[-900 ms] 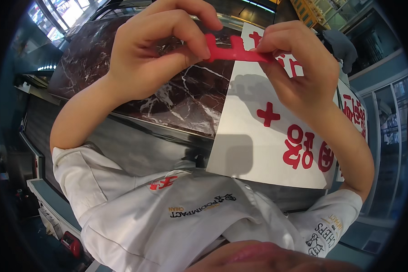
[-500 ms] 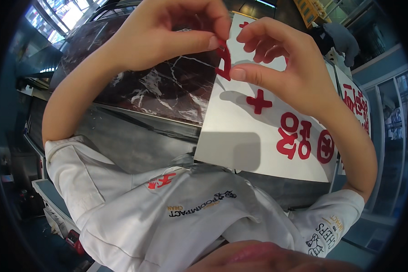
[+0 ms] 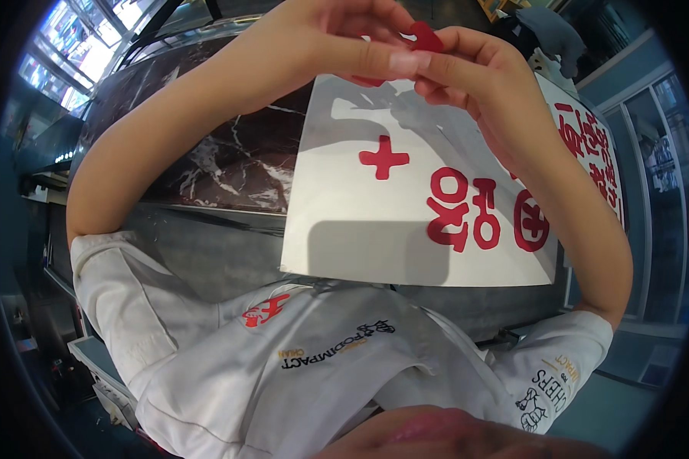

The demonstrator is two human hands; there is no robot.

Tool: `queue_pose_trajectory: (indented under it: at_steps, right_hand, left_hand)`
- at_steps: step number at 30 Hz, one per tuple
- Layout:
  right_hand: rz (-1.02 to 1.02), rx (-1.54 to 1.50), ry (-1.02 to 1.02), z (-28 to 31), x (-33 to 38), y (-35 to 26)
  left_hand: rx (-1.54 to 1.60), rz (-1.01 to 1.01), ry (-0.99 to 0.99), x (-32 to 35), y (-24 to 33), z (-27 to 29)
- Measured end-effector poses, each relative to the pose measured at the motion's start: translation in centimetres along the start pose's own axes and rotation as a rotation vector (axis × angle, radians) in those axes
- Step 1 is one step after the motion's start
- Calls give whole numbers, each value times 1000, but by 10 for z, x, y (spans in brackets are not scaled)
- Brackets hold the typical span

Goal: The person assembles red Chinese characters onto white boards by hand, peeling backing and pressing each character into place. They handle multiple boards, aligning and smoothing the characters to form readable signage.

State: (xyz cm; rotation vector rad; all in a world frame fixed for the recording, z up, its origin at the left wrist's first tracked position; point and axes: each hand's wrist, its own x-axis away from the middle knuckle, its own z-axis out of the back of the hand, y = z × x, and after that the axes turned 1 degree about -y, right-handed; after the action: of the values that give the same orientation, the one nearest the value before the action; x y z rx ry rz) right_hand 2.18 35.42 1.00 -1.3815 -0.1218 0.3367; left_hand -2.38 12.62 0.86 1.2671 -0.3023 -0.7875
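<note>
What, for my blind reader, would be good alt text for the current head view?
A person's left hand holds a red piece, the right hand against it, over a white sheet bearing red shapes, including a cross. White-veined dark stone shows at left.

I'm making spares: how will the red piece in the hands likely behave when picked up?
The red piece is probably light: the left hand and right hand seem to steady it with fingertips alone. It looks thin, so it's likely more floppy than stiff. Its visible parts are narrow, so it might tear; the rest is hidden.
</note>
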Motion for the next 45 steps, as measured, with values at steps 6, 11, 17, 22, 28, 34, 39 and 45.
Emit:
queue_pose_trajectory:
  at_steps: [6, 11, 17, 22, 28, 34, 39, 45]
  right_hand:
    - [289, 570, 8, 59, -53, 28]
    - [4, 1101, -46, 74, -45, 30]
    - [-73, 1065, -15, 70, -31, 19]
    - [-129, 1021, -20, 73, -6, 7]
    - [-28, 1034, -29, 66, 15, 12]
    - [-1, 1073, -50, 61, 9, 15]
    - [12, 1072, -45, 58, 3, 13]
    - [6, 1044, -33, 61, -6, 13]
  left_hand:
    - [-224, 34, 31, -26, -4, 27]
    - [-119, 208, 19, -76, 17, 21]
    - [-361, 173, -174, -145, -23, 13]
    - [-708, -89, -265, -142, -18, 6]
    - [-1002, -88, -273, -124, -10, 2]
    - [-975, -57, -230, -122, -7, -1]
    - [-963, -262, -123, -78, -21, -6]
    - [-1117, -435, -144, -74, -29, -3]
